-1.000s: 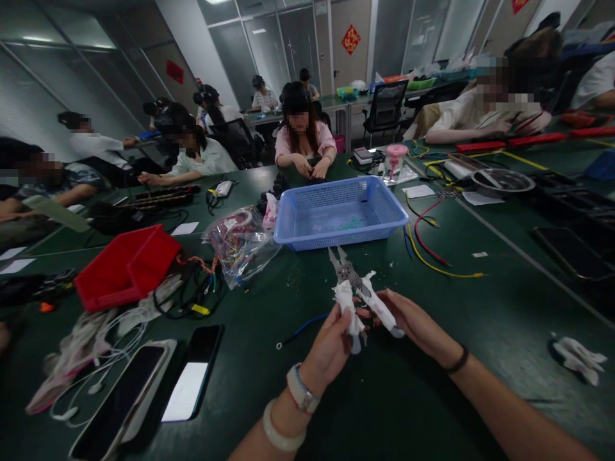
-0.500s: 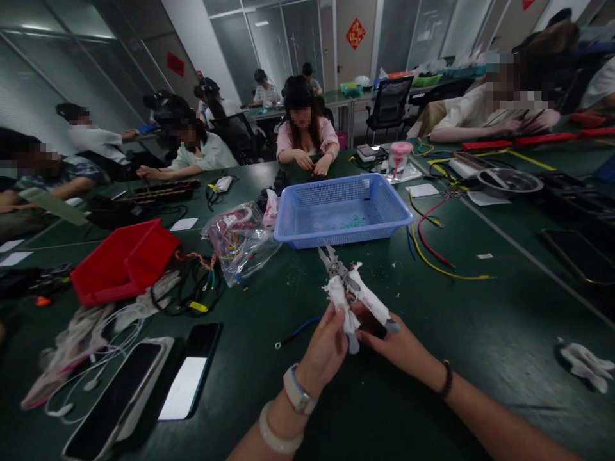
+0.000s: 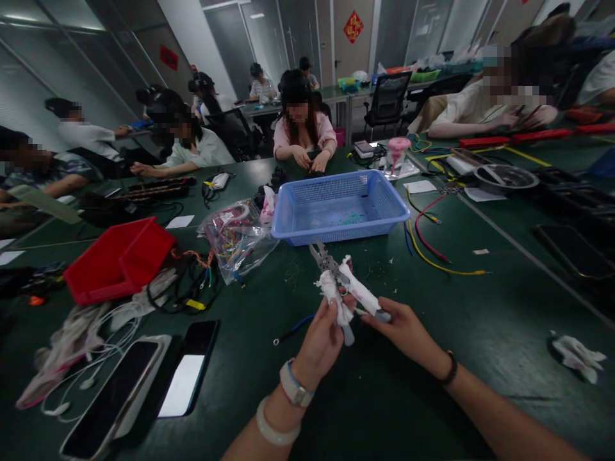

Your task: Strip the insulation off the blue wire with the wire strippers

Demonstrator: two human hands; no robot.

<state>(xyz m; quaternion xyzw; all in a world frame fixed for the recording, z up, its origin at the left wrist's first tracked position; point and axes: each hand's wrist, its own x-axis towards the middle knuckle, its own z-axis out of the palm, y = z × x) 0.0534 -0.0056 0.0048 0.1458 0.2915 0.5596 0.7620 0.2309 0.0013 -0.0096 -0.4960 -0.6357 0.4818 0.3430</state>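
Note:
Pliers [image 3: 328, 264] with white-wrapped handles stand in front of the blue basket [image 3: 342, 234], jaws pointing up and left, handles spread. My left hand [image 3: 321, 339] is closed round the left handle. My right hand [image 3: 402, 328] pinches the grey end of the right handle between thumb and fingers. A short blue wire [image 3: 298, 328] with a ring terminal lies on the table left of my left hand. Small green bits lie inside the basket.
A red bin [image 3: 118, 259], a clear bag of wires [image 3: 237, 240], two phones [image 3: 186, 378] and tangled earphones lie to the left. Yellow and red wires [image 3: 444, 270] are on the right, a crumpled white cloth [image 3: 579, 358] farther right. A person [image 3: 305, 128] sits opposite.
My right hand has moved up and outward to the end of the right handle. The pliers have shifted slightly left. The whole view has shifted a little.

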